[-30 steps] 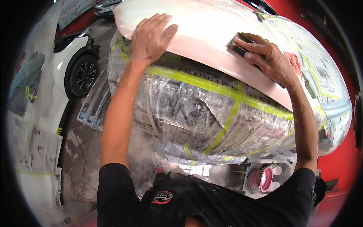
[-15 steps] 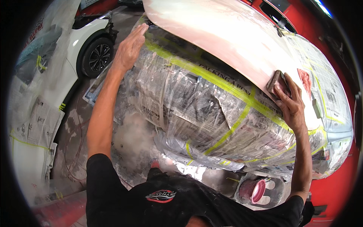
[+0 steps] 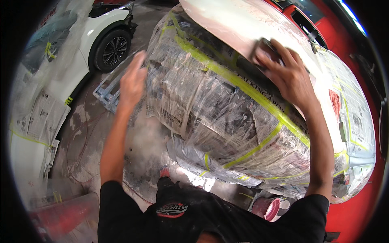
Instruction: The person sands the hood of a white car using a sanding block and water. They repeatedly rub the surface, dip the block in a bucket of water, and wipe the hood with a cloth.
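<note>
My right hand (image 3: 289,73) grips a dark sanding block (image 3: 265,46) against the lower edge of a long pink-and-white primed panel (image 3: 219,16). My left hand (image 3: 133,81) is in the air just left of the masked car body (image 3: 202,109), fingers extended but blurred, holding nothing visible. Newspaper, plastic film and yellow-green tape (image 3: 219,69) cover the bodywork below the panel. A red cloth (image 3: 334,101) lies on the panel's right part.
A white car (image 3: 77,56) with black wheel (image 3: 111,50) stands at left, partly papered. A metal frame (image 3: 103,93), thin hoses (image 3: 83,154) on the dusty floor (image 3: 142,150) and a maroon bucket (image 3: 265,208) are low down. A red vehicle (image 3: 300,20) is behind.
My left hand has come off the panel, moving left and downward. My right hand with the block went rightward along the edge, then back up and left. The view has shifted.
</note>
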A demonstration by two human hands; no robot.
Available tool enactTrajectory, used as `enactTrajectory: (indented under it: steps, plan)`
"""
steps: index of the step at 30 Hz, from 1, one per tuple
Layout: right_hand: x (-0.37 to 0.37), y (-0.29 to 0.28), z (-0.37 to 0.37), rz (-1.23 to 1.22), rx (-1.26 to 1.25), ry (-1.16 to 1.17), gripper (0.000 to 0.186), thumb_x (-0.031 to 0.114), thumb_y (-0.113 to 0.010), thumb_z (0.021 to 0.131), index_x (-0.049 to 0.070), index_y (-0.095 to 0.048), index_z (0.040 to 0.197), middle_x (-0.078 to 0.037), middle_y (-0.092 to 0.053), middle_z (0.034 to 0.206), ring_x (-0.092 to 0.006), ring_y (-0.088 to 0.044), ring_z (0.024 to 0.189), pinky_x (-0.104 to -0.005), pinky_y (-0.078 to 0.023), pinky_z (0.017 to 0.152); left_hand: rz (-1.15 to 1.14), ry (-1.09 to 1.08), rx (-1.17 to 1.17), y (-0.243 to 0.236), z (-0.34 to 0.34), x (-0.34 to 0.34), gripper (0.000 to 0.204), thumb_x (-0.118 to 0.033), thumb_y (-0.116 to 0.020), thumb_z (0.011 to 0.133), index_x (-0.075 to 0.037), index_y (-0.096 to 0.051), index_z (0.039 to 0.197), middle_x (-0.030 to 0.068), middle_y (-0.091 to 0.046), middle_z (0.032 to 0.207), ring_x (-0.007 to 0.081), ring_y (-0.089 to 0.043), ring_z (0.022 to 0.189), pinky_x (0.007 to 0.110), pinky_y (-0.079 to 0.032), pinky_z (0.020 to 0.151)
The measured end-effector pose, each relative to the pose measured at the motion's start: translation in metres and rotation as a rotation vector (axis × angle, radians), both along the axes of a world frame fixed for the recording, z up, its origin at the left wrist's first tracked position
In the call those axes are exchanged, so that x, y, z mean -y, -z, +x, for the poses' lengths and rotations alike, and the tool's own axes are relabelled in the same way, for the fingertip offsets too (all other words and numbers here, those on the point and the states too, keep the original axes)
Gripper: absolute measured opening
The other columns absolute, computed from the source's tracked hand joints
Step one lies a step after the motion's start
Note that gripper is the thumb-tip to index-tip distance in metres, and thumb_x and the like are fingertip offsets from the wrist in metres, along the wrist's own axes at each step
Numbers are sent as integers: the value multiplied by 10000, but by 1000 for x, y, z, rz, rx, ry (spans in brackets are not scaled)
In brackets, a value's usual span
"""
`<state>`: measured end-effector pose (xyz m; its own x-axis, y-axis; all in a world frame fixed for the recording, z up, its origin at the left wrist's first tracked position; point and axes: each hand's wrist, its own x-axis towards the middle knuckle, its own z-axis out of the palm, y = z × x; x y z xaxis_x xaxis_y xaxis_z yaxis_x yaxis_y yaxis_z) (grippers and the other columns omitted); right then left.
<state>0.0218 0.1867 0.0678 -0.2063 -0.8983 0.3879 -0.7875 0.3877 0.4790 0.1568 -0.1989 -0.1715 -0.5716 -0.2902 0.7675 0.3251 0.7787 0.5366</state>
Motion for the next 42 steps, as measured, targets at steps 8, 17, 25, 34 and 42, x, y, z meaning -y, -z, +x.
enactTrajectory:
  steps: [8, 17, 25, 34, 42]
  plan:
    - [138, -17, -42, 67, 184, 119, 376, 206, -620, 1001, 256, -692, 1367, -165, -557, 1461, -392, -613, 1184, -497, -489, 1060, -56, 66, 2, -25, -24, -13, 541, -376, -490, 1090, 47, -566, 1420, 244, -571, 1459, 385, -488, 1423, 449, -367, 1183]
    - [128, -9, -47, 47, -25, -82, 364, 224, -671, 957, 271, -724, 1315, -178, -648, 1335, -395, -680, 1027, -493, -548, 974, -74, 15, 39, 13, 0, 28, 528, -384, -522, 1076, 38, -599, 1383, 247, -603, 1412, 421, -525, 1375, 475, -415, 1143]
    - [186, -11, -85, 98, 99, -184, 346, 192, -627, 986, 157, -724, 1316, -188, -728, 1191, -350, -722, 1024, -454, -563, 946, -98, 29, 16, 20, -4, 14, 524, -382, -531, 1069, 34, -606, 1380, 233, -613, 1408, 405, -531, 1376, 464, -426, 1137]
    - [279, -1, -108, -95, 259, 233, 294, 206, -564, 945, -31, -721, 1022, -253, -720, 1076, -440, -687, 989, -516, -532, 885, -209, 140, -99, -42, -40, -32, 540, -398, -503, 1080, 22, -597, 1406, 204, -614, 1424, 376, -526, 1391, 455, -401, 1160]
    - [40, 4, -20, -352, 128, 405, 357, 320, -568, 1006, 300, -711, 1332, -216, -678, 1269, -435, -684, 1064, -538, -548, 965, -253, 97, -53, -92, -61, -14, 551, -424, -452, 1099, -1, -599, 1420, 187, -605, 1445, 348, -512, 1407, 429, -378, 1171]
